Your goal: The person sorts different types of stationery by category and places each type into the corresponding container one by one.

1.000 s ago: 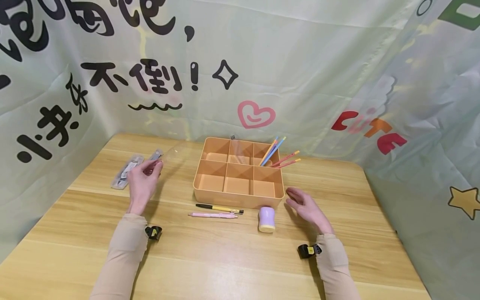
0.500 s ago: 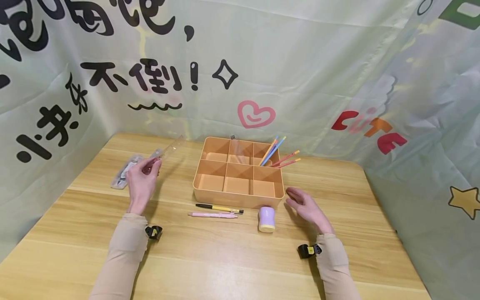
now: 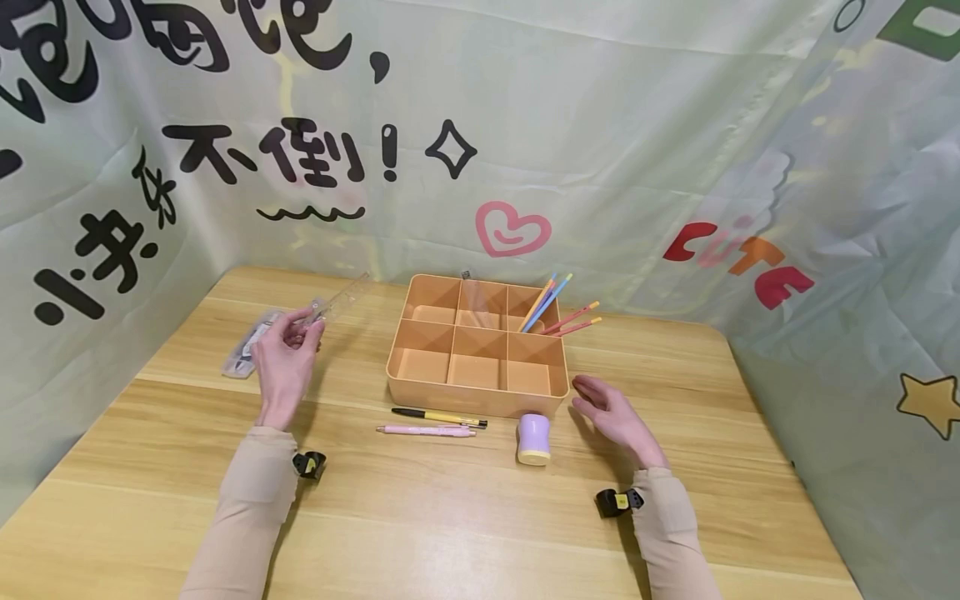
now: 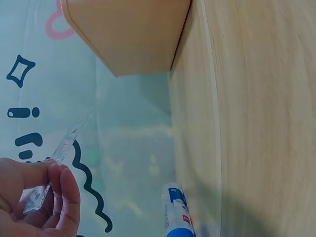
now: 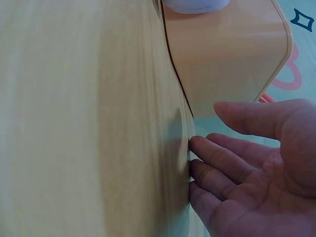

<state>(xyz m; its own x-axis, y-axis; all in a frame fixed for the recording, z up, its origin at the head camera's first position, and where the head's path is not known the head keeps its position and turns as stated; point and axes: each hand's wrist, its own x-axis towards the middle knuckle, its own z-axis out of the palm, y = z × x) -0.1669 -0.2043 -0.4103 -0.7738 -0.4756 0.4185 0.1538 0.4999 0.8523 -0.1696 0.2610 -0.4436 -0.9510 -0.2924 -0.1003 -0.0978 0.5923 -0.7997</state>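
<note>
My left hand (image 3: 287, 362) pinches a clear ruler (image 3: 345, 297) between thumb and fingers, above the left part of the table. The ruler slants up and away to the right; in the left wrist view its near end (image 4: 35, 201) sticks out below the thumb. Right of the tan six-compartment organizer (image 3: 476, 393), my right hand (image 3: 618, 421) rests with relaxed fingers, holding nothing. Its fingertips (image 5: 195, 170) appear to touch the table. A clear strip (image 3: 476, 302) stands in the organizer's back middle compartment. Several coloured pencils (image 3: 546, 304) lean out of the back right one.
A yellow-and-black pen (image 3: 438, 417) and a pink pen (image 3: 425, 431) lie before the organizer, beside a purple waisted cylinder (image 3: 533, 435). A clear-and-grey package (image 3: 243, 354) lies left of my left hand. The left wrist view shows a blue-and-white tube (image 4: 177, 212). Printed cloth (image 3: 600, 167) hangs behind.
The ruler has turned in my left fingers, and its far end has come up and become easier to see. My right hand and the organizer have stayed put.
</note>
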